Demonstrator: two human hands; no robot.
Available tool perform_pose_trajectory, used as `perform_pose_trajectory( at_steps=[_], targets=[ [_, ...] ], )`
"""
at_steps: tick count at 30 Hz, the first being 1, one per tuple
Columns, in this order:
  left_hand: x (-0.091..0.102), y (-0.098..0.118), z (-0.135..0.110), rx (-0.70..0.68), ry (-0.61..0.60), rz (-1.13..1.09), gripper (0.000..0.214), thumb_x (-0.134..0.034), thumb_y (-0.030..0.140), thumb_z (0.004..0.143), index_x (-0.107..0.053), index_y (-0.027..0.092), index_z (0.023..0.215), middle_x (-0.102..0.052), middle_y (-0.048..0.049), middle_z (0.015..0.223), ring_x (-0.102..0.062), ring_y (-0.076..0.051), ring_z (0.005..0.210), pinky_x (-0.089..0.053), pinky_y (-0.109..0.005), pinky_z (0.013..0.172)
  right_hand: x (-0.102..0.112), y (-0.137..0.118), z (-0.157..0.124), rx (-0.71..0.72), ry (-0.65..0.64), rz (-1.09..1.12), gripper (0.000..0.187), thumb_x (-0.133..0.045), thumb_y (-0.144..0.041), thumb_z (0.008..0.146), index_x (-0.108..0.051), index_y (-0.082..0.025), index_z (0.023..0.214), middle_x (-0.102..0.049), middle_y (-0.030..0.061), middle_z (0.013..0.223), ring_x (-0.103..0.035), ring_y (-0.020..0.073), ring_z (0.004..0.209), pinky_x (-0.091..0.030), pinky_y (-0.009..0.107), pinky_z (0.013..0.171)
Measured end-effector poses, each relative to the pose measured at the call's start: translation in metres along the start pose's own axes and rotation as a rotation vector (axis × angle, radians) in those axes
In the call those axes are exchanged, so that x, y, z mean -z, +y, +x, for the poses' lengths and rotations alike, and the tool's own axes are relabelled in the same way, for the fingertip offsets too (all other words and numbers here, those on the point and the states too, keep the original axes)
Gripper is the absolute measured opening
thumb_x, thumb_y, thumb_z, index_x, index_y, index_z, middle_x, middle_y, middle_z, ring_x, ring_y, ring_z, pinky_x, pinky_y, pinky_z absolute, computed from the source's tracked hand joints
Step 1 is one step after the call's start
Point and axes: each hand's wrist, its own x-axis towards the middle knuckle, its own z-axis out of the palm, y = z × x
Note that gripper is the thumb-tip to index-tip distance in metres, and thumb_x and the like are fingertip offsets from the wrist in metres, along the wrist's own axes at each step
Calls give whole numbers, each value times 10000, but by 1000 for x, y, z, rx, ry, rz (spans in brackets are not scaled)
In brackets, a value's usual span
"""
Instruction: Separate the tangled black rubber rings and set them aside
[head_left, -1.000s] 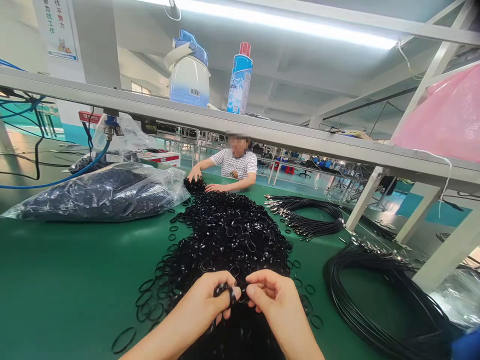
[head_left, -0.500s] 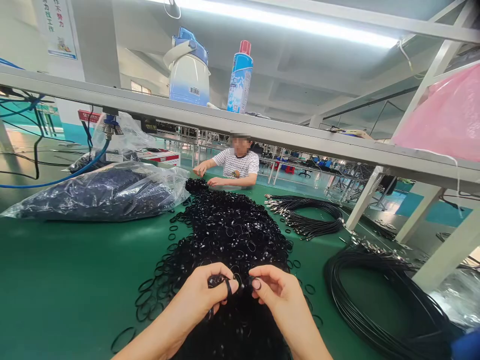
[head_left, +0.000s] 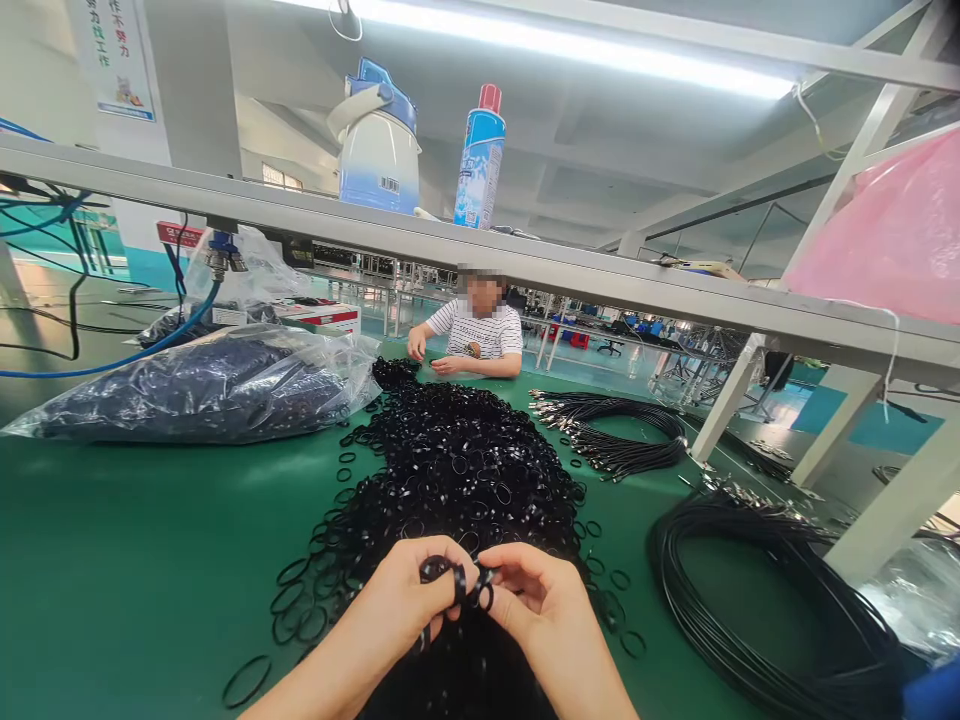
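Observation:
Just above the near part of a heap of thin black rings [head_left: 465, 460], my two hands meet fingertip to fingertip. My left hand [head_left: 409, 590] is closed on several black rings, bunched in its curled fingers, with one looped near the thumb. My right hand [head_left: 546, 605] pinches a small black ring [head_left: 487, 598] between thumb and forefinger, right beside the left fingertips. Whether the rings in the two hands are linked, I cannot tell. Loose rings lie on the green tabletop [head_left: 135, 560] around the heap.
A clear plastic bag [head_left: 225, 385] of dark parts lies at left. Coiled black cables [head_left: 675, 590] and a smaller cable bundle [head_left: 622, 435] lie at right. Across the table a person [head_left: 480, 330] handles rings. Overhead, a shelf [head_left: 525, 255] carries a jug [head_left: 379, 145] and spray can [head_left: 481, 160].
My right hand has moved left, bringing its ring up against the left fingertips. The left hand has barely shifted. The person opposite has drawn their hands back slightly to the right.

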Motion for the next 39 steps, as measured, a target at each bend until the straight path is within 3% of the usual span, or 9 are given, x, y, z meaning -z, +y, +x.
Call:
perform_pose_trajectory(
  at_steps=[4,7,12,17,26,29,34,39],
  targets=[
    [1,1,1,13,32,-31,172,-580,338,712,-558,172,675,-457,71,513,-349,-54,422,-219,-161,398,1,0,2,-19,54,15,79,-628,-170,700,-664,-158,770,-632,4,682,-557,143,639,-431,253,611],
    [5,1,1,-12,47,-80,190,-554,352,752,-531,177,683,-405,87,528,-305,-48,428,-210,-166,411,10,-1,5,-23,114,-6,108,-598,-134,703,-654,-159,791,-605,-11,665,-534,127,626,-414,237,588],
    [6,-2,-1,-94,-74,-23,257,-517,420,814,-542,179,730,-401,82,570,-357,-67,481,-273,-178,461,17,-6,2,-24,-40,129,171,-683,-205,701,-650,-166,864,-597,-16,701,-552,128,659,-443,237,629],
    [3,-3,-5,-86,-112,76,304,-520,479,815,-552,179,786,-398,80,585,-395,-84,523,-299,-185,487,11,-8,-3,76,-29,-87,201,-599,-199,786,-684,-237,963,-654,10,858,-595,177,818,-452,268,716],
    [2,-1,-5,-60,-159,21,223,-517,397,813,-549,182,763,-437,75,611,-374,-65,490,-267,-179,459,6,-13,-6,115,24,-290,191,-525,-136,796,-684,-239,823,-627,-18,768,-584,150,702,-430,240,623],
    [3,3,-5,-44,-131,3,182,-528,351,789,-532,183,719,-384,90,568,-350,-62,472,-249,-176,449,11,-10,-3,129,46,-249,174,-521,-117,775,-659,-221,769,-621,-10,792,-571,145,716,-424,229,611],
    [6,7,-2,-14,-73,-69,249,-574,405,734,-481,194,642,-343,102,534,-276,-49,422,-208,-172,413,16,-2,2,-1,60,-91,70,-537,-208,789,-607,-197,782,-599,-6,727,-515,129,615,-394,210,499],
    [4,6,-4,-47,-65,9,208,-569,389,748,-563,184,713,-406,85,545,-359,-68,456,-257,-181,450,10,-4,-1,26,54,-146,168,-563,-201,783,-676,-211,907,-666,11,805,-595,162,725,-447,238,602]
  ],
)
